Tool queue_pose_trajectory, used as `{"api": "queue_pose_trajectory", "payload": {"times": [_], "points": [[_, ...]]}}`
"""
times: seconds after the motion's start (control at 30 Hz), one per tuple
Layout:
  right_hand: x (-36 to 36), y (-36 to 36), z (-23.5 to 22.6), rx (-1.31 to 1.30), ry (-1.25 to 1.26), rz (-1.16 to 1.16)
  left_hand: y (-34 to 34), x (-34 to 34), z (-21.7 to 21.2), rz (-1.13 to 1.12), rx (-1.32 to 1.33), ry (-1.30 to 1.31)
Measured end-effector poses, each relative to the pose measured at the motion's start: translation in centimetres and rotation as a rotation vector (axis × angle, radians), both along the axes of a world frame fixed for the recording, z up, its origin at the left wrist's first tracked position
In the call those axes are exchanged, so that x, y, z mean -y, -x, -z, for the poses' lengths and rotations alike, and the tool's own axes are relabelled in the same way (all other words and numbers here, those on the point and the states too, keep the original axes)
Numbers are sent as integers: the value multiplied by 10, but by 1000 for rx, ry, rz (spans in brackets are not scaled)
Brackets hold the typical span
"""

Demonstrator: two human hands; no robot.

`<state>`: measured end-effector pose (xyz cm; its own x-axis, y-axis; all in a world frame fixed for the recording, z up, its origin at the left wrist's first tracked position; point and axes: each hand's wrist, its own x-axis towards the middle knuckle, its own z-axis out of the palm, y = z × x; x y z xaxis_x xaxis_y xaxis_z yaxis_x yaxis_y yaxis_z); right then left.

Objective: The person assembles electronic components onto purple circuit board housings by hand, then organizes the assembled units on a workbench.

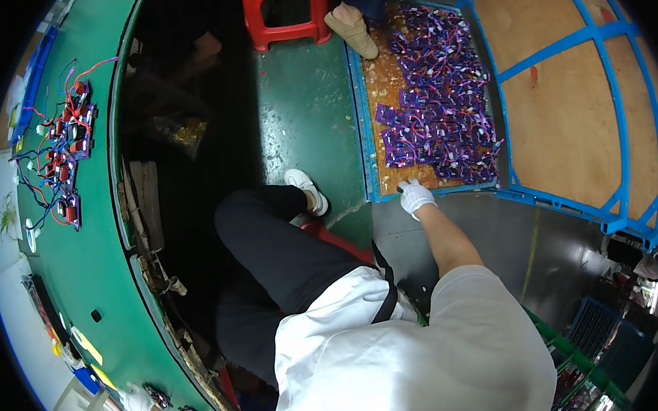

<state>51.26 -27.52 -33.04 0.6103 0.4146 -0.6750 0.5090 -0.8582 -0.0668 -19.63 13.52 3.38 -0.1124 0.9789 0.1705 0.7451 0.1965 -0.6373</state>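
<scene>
1. Right hand, gloved, is at the near edge of the cart — I cannot tell whether its fingers hold anything.
2. Purple circuit boards lie on the cart, just beyond this nearer hand, their spread running lengthwise toward the cart's far end.
3. Left hand is well left of the cart, beside a small board — grip unclear.

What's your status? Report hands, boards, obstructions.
Left hand beside board, green table. Right hand at near edge of tray. Purple boards crowd tray. Beige shoe overlaps far-left corner.
</scene>
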Motion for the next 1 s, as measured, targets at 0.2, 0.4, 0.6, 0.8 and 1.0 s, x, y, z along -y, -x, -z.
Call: {"api": "queue_pose_trajectory", "payload": {"times": [0.2, 0.4, 0.6, 0.8, 1.0], "points": [[-77, -19, 26, -25, 75, 226, -139, 47, 5, 612, 155, -119], [-63, -64, 95, 77, -115, 266, -184, 96, 6, 680, 517, -86], [-13, -60, 71, -10, -522, 348, -229, 121, 5, 727, 606, -76], [-48, 21, -24, -417, -885, 1185, -261, 138, 11, 809, 789, 33], [-129, 69, -190, -1067, -1252, 869, -302, 147, 42, 1020, 991, 352]]}}
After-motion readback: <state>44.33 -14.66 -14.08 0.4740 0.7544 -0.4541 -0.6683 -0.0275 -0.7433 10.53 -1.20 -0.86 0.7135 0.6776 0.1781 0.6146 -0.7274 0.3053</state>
